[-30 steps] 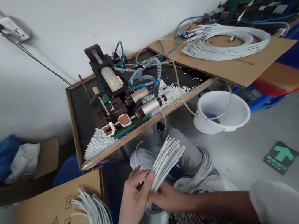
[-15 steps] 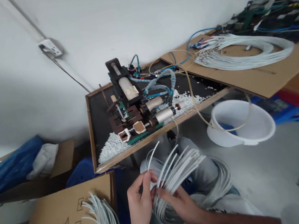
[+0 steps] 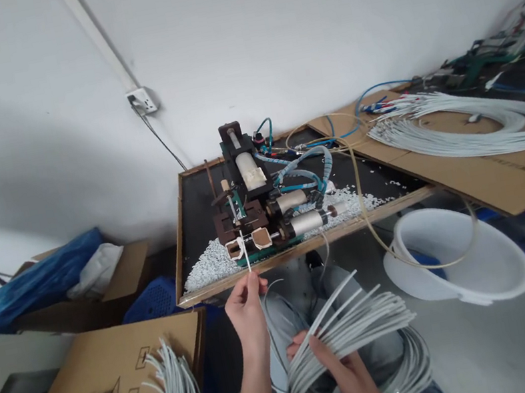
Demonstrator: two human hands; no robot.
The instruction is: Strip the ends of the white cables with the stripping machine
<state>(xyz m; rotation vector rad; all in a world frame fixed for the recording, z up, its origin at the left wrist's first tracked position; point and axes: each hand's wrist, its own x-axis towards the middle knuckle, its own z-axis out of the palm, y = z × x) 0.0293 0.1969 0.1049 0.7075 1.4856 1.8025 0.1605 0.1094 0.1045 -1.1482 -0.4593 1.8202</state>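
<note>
The left hand (image 3: pixel 246 302) has its fingers pinched together on one white cable (image 3: pixel 248 261), which reaches the front of the pneumatic machine (image 3: pixel 252 174). Nearer than the machine and to its right, the right hand (image 3: pixel 341 369) curls its fingers around a cable bundle (image 3: pixel 366 326). White clippings (image 3: pixel 211 264) surround the machine on the black, wood-rimmed table (image 3: pixel 195 198). To its right are coiled cables (image 3: pixel 472 146) on cardboard (image 3: pixel 498 178) and a white bucket (image 3: pixel 427 282); behind rises a pale wall (image 3: pixel 240 44).

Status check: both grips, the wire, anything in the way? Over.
Left grip pinching one wire at the machine. Right grip holding the wire bundle. White scraps heaped beside the machine, none seen blocking the wire.
</note>
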